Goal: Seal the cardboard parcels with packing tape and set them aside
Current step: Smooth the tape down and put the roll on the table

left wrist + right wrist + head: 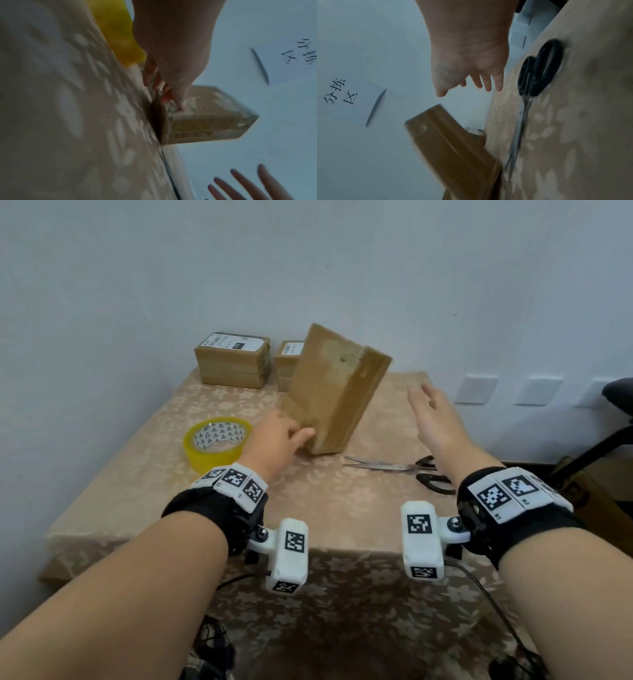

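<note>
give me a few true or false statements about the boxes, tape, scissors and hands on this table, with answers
1. The left hand holds the tilted parcel by its lower corner. True.
2. The right hand grips the scissors. False: it is open in the air, and the scissors lie on the table.
3. The tape roll sits on top of a box. False: it lies on the table.
4. Two labelled parcels sit at the far edge by the wall. True.

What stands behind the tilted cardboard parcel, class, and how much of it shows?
Behind the tilted parcel stands a labelled parcel stack; only its left part shows, the rest is covered. Another stack stands clear.
</note>
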Available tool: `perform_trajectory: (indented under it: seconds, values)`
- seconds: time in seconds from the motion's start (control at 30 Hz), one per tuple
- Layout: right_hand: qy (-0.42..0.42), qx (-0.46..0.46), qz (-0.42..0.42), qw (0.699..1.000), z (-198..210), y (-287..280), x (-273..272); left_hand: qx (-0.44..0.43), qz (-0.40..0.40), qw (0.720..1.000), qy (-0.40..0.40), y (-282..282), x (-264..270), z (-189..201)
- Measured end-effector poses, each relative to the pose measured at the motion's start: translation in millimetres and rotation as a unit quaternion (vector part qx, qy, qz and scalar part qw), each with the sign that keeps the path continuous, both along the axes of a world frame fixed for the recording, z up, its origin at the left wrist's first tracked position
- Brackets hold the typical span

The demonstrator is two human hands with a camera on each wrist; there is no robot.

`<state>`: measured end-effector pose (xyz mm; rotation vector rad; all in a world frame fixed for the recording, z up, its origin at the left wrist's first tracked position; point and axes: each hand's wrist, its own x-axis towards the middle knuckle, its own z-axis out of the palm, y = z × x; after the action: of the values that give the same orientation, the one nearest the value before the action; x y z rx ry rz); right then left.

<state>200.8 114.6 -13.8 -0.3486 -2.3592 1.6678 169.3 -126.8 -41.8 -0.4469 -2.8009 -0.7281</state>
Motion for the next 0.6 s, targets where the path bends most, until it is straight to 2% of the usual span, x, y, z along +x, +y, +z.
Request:
perform_trajectory:
  seconds: [0.07,0.13,0.23,0.3,0.4,0.43,0.5,0.53,0.6]
  values:
    - [-0.007,-0.05,0.033,0.998,4.3,-13.4,-1.6,0.03,0.008,0.998,-0.045,-4.1,2.1,-5.3]
    - [-0.022,-0.091,0.05,0.994,8.1,-25.1,-2.0,0.111,0.049,0.992,-0.048,-3.9,2.2,-3.2]
    - [-0.041,-0.132,0.083,0.987,11.3,-37.0,-2.2,0.271,0.128,0.954,-0.023,0.5,3.9,9.3]
    - [-0.053,-0.143,0.122,0.981,13.2,-45.9,-1.2,0.345,0.149,0.926,-0.034,3.7,7.5,14.9]
    - [-0.067,-0.143,0.207,0.965,17.2,-62.1,-0.8,0.448,0.084,0.889,-0.036,8.8,7.3,22.7]
    - [-0.07,-0.154,0.222,0.96,19.0,-67.2,-0.9,0.464,0.046,0.884,-0.047,10.0,4.5,22.2]
    - [-0.073,-0.205,0.215,0.952,22.2,-73.6,-1.8,0.442,-0.021,0.891,-0.101,13.4,2.8,21.8]
    - [-0.073,-0.232,0.203,0.948,23.0,-74.6,-3.0,0.414,-0.046,0.902,-0.119,15.3,5.5,22.2]
    - [-0.072,-0.271,0.18,0.943,24.6,-71.7,-3.5,0.352,-0.075,0.927,-0.106,19.1,10.7,24.1]
